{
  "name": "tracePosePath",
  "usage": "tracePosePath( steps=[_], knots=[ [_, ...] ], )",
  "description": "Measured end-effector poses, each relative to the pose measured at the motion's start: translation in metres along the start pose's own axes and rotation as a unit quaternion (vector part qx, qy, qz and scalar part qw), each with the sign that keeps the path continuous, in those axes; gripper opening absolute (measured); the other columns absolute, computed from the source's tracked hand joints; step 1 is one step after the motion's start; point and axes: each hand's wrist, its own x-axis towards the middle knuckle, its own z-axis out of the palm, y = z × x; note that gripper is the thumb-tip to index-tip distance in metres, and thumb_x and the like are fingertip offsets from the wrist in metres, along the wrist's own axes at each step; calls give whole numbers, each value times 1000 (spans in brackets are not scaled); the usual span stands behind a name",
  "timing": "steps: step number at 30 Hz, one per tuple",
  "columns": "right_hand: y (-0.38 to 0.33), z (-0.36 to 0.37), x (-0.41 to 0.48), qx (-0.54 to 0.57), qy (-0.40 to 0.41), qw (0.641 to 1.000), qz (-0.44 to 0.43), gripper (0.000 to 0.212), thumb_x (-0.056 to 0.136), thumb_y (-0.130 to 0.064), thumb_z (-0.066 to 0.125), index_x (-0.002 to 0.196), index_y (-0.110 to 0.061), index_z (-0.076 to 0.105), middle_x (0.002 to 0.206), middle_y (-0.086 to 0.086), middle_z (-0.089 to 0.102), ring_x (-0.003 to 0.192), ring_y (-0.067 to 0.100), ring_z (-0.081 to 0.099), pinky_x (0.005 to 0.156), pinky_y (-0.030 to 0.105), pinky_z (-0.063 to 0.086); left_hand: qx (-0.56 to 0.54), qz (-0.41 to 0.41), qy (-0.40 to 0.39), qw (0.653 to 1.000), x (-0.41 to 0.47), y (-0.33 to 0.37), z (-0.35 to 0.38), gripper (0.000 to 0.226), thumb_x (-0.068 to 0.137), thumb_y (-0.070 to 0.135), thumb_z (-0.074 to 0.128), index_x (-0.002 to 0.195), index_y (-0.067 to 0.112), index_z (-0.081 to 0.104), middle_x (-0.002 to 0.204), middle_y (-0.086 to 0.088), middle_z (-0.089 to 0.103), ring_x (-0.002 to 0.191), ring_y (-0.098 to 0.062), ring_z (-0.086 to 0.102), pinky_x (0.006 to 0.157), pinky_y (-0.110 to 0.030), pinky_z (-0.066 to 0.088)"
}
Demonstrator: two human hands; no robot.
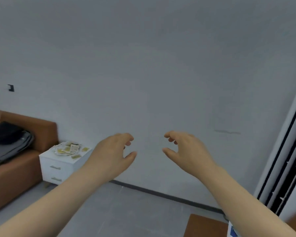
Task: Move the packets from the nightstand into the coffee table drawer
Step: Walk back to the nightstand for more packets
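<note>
Ok so rn both my hands are up in front of me with nothing in them. Left hand (113, 151) and right hand (186, 147) are apart, fingers loosely curled, thumbs out, no grip on anything, just hanging in front of the blank grey wall (152, 65). The packets (67, 148) are all on the nightstand (61, 173), which is the little white 2-drawer unit off to my left, right beside the arm of the brown sofa (24, 177). They're in a messy heap on top, yellowish/white sachets overlapping each other, w/ a couple of loose ones lying just beside the pile toward the front edge. My left hand is nearer to them but not touching, and the right is well away. Imo I haven't picked up anything yet, so the task is basically at the start. Hands are empty and half curled prob bc I'm about to go in and scoop. Since it's a loose pile, I'd guess a 2-handed gather works better than pinching one at a time, tho the flat loose ones might slide. There's a dark bag (7, 141) on the sofa, not in the way. The coffee table drawer I can't see at all; there's a brown surface (203, 226) at bottom right but idk if that's the table.
</note>
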Motion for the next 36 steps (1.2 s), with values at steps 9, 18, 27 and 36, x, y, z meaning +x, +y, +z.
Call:
tracePosePath(
  steps=[9,18,27,36],
  knots=[
    [22,99,169,46,-31,997,-49,44,92,-41,54,134,-28,47,126,-10,57,114,7,52,94,27,43,39,-66,8,997,126,-106,51,41,89,41,57,127,28,50,117,14,59,102,-4,57,90,-26,46],
    [18,198,333,84,-73,989,-93,44,92,-41,53,134,-28,47,126,-10,57,114,8,53,94,26,43,63,-129,8,990,236,-225,91,42,88,41,57,127,28,49,116,15,59,103,-4,56,91,-26,44],
    [23,308,484,129,-101,974,-153,44,92,-41,53,133,-28,47,125,-10,57,112,7,53,93,25,44,102,-199,9,975,330,-335,140,38,88,40,57,124,28,52,113,15,59,102,-4,55,79,-18,38],
    [8,418,616,192,-152,951,-187,42,90,-42,55,129,-30,50,121,-11,58,109,5,53,91,25,45,115,-291,3,950,396,-440,175,39,87,40,58,125,28,53,115,16,59,100,-2,55,77,-18,39]
  ],
)
